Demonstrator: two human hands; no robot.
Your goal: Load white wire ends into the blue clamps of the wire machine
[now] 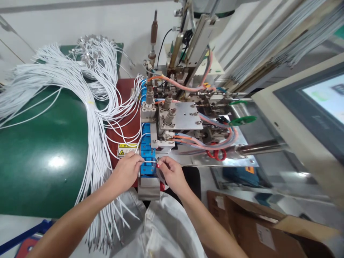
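A thin white wire (149, 162) is pinched between the left hand (126, 172) and right hand (172, 173), over the blue fixture (147, 150). It is judged light and limp; each grip is best kept close to the end.

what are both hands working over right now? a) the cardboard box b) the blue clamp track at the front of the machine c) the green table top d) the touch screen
b: the left hand and right hand meet over the blue clamp track, pinching a thin white wire laid across it.
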